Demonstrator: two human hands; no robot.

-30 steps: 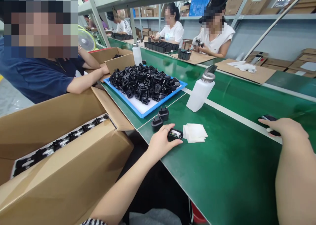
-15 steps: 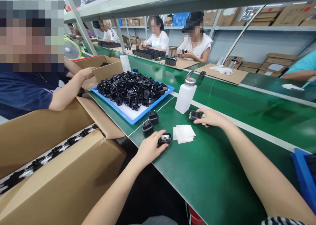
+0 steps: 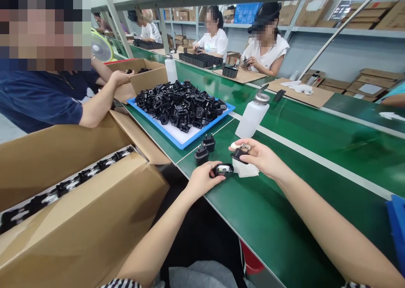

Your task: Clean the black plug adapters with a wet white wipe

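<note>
My left hand [image 3: 202, 179] rests on the green belt [image 3: 284, 212], fingers curled around a small black charger part [image 3: 224, 169] with a light label. My right hand [image 3: 257, 155] hovers just right of it, closed on another black charger part [image 3: 239, 153] together with a small white piece [image 3: 234, 145]. Under that hand lies a stack of white wipes [image 3: 247, 170]. Two black plug adapters [image 3: 205, 148] stand upright just beyond my left hand.
A blue tray [image 3: 186, 139] heaped with black parts sits behind the adapters, and a white dispenser bottle [image 3: 252, 116] stands to its right. Open cardboard boxes [image 3: 79, 195] fill the left. A person in navy sits at left; other workers sit across the belt.
My right hand has carried its black part leftward, from near the bottle to just above the wipes beside my left hand. My left hand stays on its part.
</note>
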